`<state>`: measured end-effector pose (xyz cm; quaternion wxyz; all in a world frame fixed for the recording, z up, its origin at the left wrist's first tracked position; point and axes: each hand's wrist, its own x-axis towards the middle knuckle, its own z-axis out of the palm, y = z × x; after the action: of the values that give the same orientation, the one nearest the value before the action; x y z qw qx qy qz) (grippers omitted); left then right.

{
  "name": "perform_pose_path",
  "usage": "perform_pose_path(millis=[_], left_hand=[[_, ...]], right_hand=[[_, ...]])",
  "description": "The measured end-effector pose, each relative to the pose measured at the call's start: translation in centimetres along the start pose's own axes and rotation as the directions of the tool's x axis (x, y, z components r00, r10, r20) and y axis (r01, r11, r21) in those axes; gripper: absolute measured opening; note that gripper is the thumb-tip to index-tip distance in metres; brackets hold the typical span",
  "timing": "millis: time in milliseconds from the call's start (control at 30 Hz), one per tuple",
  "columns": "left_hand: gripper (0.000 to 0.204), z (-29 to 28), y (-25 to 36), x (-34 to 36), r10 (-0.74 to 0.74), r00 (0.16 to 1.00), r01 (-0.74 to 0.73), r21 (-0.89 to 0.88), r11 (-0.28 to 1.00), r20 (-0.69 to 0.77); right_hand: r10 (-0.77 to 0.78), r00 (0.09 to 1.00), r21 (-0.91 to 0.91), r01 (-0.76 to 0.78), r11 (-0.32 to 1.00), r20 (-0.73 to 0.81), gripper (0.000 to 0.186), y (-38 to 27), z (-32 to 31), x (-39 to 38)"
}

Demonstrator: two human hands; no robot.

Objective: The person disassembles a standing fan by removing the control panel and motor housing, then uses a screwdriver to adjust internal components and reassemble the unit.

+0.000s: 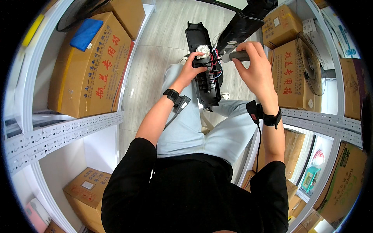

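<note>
A long black plastic housing (209,91) with a row of square parts and red, blue and black wires lies lengthwise above my knees. My left hand (188,73) grips it at the middle, fingertips against a white round plastic part (203,50) and thumb on the black plastic. In my right hand (254,68) is a screwdriver (240,57) with a dark handle, its shaft pointing left at the housing beside the white part. Exactly where the tip sits is too small to make out. A larger black column (243,25) leans just beyond, at the upper right.
Shelving with perforated white beams (74,134) stands on both sides. A large cardboard box (93,66) with a blue cloth (86,34) is at left. On the right are another box (289,73) and a round fan grille (311,64). Wrist straps with cables are on both arms.
</note>
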<state>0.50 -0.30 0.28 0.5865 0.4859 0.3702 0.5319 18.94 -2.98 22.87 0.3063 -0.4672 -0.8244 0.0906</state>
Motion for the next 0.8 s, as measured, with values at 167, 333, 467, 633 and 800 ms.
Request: perform_pose_path(millis=[167, 333, 467, 633, 800], left_hand=[[0.038, 0.1, 0.2, 0.0, 0.015, 1.0, -0.015, 0.035, 0.999, 0.006], [0.025, 0.2, 0.6, -0.2, 0.043, 0.999, -0.043, 0.059, 0.997, 0.011], [0.018, 0.1, 0.4, -0.3, 0.033, 0.999, -0.033, 0.038, 0.999, 0.009], [0.015, 0.0, -0.1, -0.3, -0.003, 1.0, 0.003, -0.003, 1.0, 0.001], [0.016, 0.0, -0.3, -0.2, 0.025, 1.0, -0.026, 0.012, 1.0, 0.011]], right_hand=[[0.023, 0.998, 0.021, -0.022, 1.0, -0.066, 0.028, 0.5, -0.3, -0.2], [0.083, 0.993, 0.028, -0.081, 0.996, -0.084, 0.027, 0.8, 0.0, -0.5], [0.105, 0.99, 0.054, -0.1, 0.994, -0.095, 0.028, 1.1, 0.2, -0.4], [0.166, 0.973, 0.1, -0.151, 0.983, -0.161, 0.036, 1.7, 0.7, -0.6], [0.387, 0.887, 0.434, -0.254, 0.865, -0.252, 0.039, 2.7, 1.6, -1.0]])
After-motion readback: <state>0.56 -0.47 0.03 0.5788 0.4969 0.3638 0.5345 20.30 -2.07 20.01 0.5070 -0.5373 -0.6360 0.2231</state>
